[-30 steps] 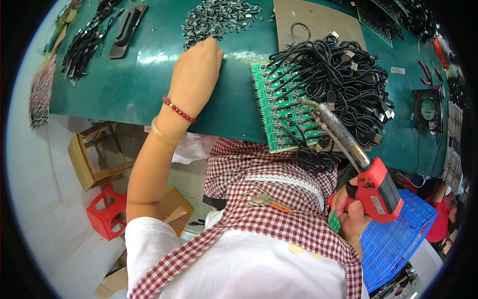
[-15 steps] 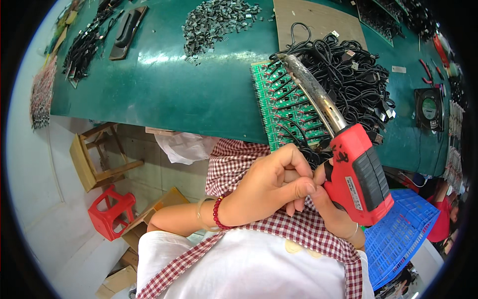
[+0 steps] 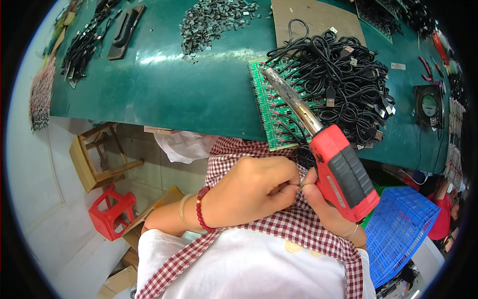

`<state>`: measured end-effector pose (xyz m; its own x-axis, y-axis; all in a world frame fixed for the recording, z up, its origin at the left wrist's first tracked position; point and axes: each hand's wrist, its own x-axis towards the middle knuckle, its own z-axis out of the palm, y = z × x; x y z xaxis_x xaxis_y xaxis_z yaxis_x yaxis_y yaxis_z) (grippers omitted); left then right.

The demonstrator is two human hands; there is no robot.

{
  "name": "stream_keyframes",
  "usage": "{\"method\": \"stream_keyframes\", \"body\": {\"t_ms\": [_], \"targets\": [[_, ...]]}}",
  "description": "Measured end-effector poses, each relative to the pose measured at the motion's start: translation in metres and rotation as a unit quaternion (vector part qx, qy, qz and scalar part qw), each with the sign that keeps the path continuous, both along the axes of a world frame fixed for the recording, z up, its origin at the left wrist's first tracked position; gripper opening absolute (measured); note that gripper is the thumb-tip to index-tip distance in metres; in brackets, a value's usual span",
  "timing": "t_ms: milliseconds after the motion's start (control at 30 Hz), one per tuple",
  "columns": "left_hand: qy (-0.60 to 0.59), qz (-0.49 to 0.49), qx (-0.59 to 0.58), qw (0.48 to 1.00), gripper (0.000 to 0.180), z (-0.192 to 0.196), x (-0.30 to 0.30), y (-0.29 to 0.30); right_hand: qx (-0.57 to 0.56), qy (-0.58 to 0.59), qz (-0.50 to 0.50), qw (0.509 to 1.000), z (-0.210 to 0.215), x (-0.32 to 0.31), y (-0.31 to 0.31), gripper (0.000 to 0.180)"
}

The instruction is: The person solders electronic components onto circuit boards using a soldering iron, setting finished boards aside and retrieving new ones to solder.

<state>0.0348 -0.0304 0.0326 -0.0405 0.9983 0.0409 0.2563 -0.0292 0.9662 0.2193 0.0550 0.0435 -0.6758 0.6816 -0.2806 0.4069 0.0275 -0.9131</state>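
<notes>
My right hand (image 3: 326,214) holds a red and black soldering gun (image 3: 343,169), its long metal barrel pointing up and left over a green circuit board panel (image 3: 273,107). The tip hangs above the board's upper left part; I cannot tell whether it touches. My left hand (image 3: 249,189), with a red bead bracelet and a bangle, is closed in a pinch. Its fingertips meet the right thumb and fingertip, with something thin and tiny between them, too small to name. Black cables (image 3: 343,84) with USB plugs lie heaped over the board's right side, some ending on it.
Many small dark metal parts (image 3: 206,25) are piled at the back of the green table (image 3: 199,94). Cable bundles (image 3: 82,55) and a black-handled block (image 3: 127,32) lie left. A small fan (image 3: 429,105) stands right; a blue crate (image 3: 398,234) is below. Stools stand lower left.
The soldering gun has shifted left and slightly down. My left hand has turned its back upward and its fingers have closed, with its fingertips now meeting the right ones.
</notes>
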Motion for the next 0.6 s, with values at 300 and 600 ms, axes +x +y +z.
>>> {"method": "stream_keyframes", "body": {"t_ms": [300,600], "targets": [[-0.257,0.136,-0.282,0.914,0.008,-0.032,-0.039,0.006,-0.067,0.135,-0.090,0.984,-0.011,0.048,-0.003,0.047],[-0.253,0.105,-0.308,0.911,0.010,-0.030,-0.046,0.013,-0.045,0.007,-0.039,0.998,-0.022,0.088,-0.007,0.018]]}}
